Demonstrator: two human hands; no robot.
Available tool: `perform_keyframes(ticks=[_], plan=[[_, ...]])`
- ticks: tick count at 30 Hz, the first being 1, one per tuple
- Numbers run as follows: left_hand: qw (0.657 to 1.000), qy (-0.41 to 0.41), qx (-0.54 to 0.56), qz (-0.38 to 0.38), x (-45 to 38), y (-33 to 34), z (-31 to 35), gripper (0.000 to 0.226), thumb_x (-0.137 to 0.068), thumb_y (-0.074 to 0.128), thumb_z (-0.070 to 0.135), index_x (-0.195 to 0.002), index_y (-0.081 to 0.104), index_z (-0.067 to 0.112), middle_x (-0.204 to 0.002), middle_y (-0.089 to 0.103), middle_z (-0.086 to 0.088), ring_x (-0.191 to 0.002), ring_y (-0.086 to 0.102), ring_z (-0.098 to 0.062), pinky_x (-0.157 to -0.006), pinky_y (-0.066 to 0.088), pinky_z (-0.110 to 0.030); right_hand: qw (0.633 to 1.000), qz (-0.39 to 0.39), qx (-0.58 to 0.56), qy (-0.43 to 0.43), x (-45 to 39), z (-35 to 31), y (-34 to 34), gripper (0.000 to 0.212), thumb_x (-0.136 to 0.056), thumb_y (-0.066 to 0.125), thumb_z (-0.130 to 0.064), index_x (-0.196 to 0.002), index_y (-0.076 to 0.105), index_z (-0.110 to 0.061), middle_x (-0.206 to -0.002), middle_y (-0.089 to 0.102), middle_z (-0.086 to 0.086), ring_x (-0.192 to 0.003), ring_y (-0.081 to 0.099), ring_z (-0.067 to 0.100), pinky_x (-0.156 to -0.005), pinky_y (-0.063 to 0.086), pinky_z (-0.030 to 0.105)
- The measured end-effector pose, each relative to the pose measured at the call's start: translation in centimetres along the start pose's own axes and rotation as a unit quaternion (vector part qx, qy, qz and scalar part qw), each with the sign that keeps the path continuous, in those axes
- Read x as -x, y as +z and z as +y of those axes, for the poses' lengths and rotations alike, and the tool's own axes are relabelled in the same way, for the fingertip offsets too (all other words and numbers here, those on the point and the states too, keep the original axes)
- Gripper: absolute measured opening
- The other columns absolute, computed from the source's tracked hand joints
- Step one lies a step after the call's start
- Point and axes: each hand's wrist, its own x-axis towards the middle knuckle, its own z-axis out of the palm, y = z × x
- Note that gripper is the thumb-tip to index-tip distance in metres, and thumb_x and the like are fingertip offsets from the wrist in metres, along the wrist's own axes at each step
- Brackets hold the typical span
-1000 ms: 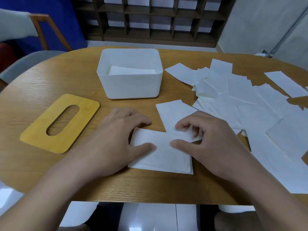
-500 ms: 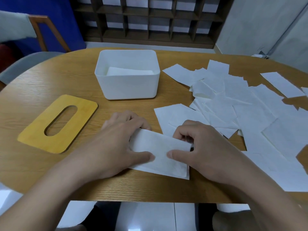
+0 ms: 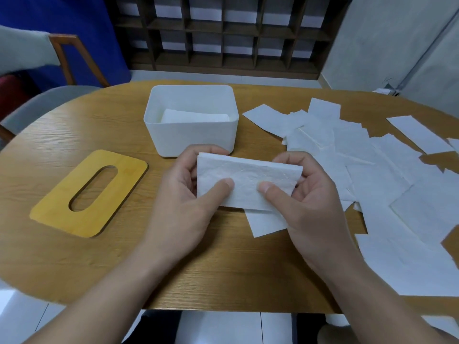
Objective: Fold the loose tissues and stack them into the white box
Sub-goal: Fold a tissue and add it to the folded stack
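Tissue, folded (image 3: 248, 184), is held off the table (image 3: 99, 264) between both hands — the left hand (image 3: 188, 207) pinches its left end with thumb on top and fingers (image 3: 211, 151) curled behind, and the right hand (image 3: 310, 202) pinches the right end the same way. Its long axis runs from 9 to 3 o'clock, matching the long side of the white box (image 3: 191, 137), which sits just beyond at 12 o'clock, open, with folded tissue already lying inside. Both hands look about equally near the box, so the drop seems to call for a short forward carry. Loose tissues (image 3: 397, 194) spread from 1 to 4 o'clock — many unfolded. A yellow slotted lid (image 3: 62, 209) lies at 9 o'clock.
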Motion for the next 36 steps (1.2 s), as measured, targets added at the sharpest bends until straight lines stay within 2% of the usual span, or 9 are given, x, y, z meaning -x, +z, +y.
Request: perform_keyframes(ticks=[5, 14, 18, 21, 24, 28, 30, 33, 36], plan=[[0.999, -0.001, -0.027, 0.044, 0.4, 0.5, -1.4, 0.054, -0.086, 0.069, 0.005, -0.135, 0.056, 0.024, -0.108, 0.075, -0.004, -0.097, 0.069, -0.026, -0.086, 0.055, -0.038, 0.998, -0.013, 0.064, -0.010, 0.5, 1.0, 0.7, 0.049, -0.097, 0.080, -0.009, -0.134, 0.057, -0.033, -0.114, 0.078, -0.006, -0.102, 0.076, 0.020, -0.090, 0.064, 0.057], [0.997, 0.028, -0.043, 0.058, 0.4, 1.8, -1.4, 0.071, -0.087, 0.065, 0.003, -0.147, 0.049, 0.038, -0.113, 0.068, -0.003, -0.089, 0.066, -0.028, -0.078, 0.051, -0.047, 0.998, 0.024, 0.053, -0.017, 0.7, 1.0, 0.8, 0.053, -0.099, 0.079, -0.015, -0.140, 0.057, -0.042, -0.119, 0.073, -0.015, -0.108, 0.078, 0.018, -0.079, 0.070, 0.045], [0.997, 0.009, -0.032, 0.064, 0.0, 1.3, -1.9, 0.071, -0.094, 0.067, -0.009, -0.146, 0.051, 0.037, -0.107, 0.070, -0.009, -0.093, 0.068, -0.029, -0.082, 0.056, -0.047, 0.998, 0.020, 0.053, -0.002, 0.6, 1.0, 0.9, 0.051, -0.100, 0.078, -0.014, -0.139, 0.058, -0.040, -0.112, 0.074, -0.018, -0.103, 0.078, 0.016, -0.073, 0.070, 0.049], [0.997, 0.018, -0.037, 0.065, 0.2, 1.3, -1.7, 0.067, -0.092, 0.067, 0.000, -0.145, 0.052, 0.038, -0.108, 0.068, -0.004, -0.093, 0.067, -0.025, -0.084, 0.055, -0.042, 0.998, 0.015, 0.061, -0.018, 0.7, 0.9, 1.0, 0.050, -0.100, 0.077, -0.013, -0.139, 0.058, -0.038, -0.116, 0.075, -0.015, -0.105, 0.078, 0.017, -0.073, 0.070, 0.047], [0.997, 0.010, -0.044, 0.064, 0.2, 1.3, -1.9, 0.063, -0.086, 0.065, 0.008, -0.141, 0.054, 0.038, -0.108, 0.067, -0.001, -0.095, 0.066, -0.028, -0.084, 0.056, -0.051, 0.998, 0.012, 0.060, -0.025, 0.8, 1.1, 1.0, 0.049, -0.100, 0.076, -0.012, -0.139, 0.058, -0.036, -0.117, 0.075, -0.010, -0.104, 0.078, 0.018, -0.076, 0.070, 0.046], [0.997, 0.013, -0.049, 0.056, 0.2, 1.2, -2.0, 0.057, -0.087, 0.064, 0.007, -0.136, 0.056, 0.033, -0.103, 0.065, -0.006, -0.089, 0.062, -0.028, -0.079, 0.051, -0.047, 0.998, 0.000, 0.067, -0.020, 0.8, 1.1, 0.9, 0.046, -0.101, 0.075, -0.012, -0.137, 0.059, -0.036, -0.117, 0.075, -0.009, -0.105, 0.078, 0.017, -0.077, 0.069, 0.047], [0.997, 0.020, -0.049, 0.052, 0.0, 0.9, -1.8, 0.054, -0.089, 0.065, 0.007, -0.135, 0.057, 0.033, -0.103, 0.065, -0.012, -0.089, 0.063, -0.032, -0.078, 0.052, -0.052, 0.996, 0.002, 0.084, -0.027, 0.6, 0.9, 0.5, 0.040, -0.102, 0.076, -0.013, -0.133, 0.062, -0.035, -0.114, 0.076, -0.013, -0.105, 0.078, 0.015, -0.076, 0.070, 0.043], [0.998, 0.015, -0.029, 0.054, -0.2, 0.3, -1.1, 0.052, -0.097, 0.069, 0.001, -0.138, 0.055, 0.031, -0.104, 0.072, -0.014, -0.093, 0.070, -0.037, -0.082, 0.060, -0.062, 0.997, 0.000, 0.079, -0.024, 0.1, 0.5, -0.4, 0.025, -0.101, 0.076, -0.011, -0.120, 0.070, -0.026, -0.110, 0.081, -0.012, -0.104, 0.079, 0.010, -0.075, 0.070, 0.038], [0.999, -0.018, -0.044, 0.027, -0.5, -0.8, -0.1, 0.052, -0.104, 0.070, 0.004, -0.142, 0.048, 0.033, -0.102, 0.083, -0.006, -0.090, 0.081, -0.029, -0.081, 0.064, -0.055, 0.999, 0.010, 0.051, 0.003, -0.5, 0.0, -1.0, 0.021, -0.101, 0.077, -0.010, -0.118, 0.072, -0.021, -0.112, 0.083, -0.010, -0.106, 0.080, 0.010, -0.077, 0.068, 0.035]])
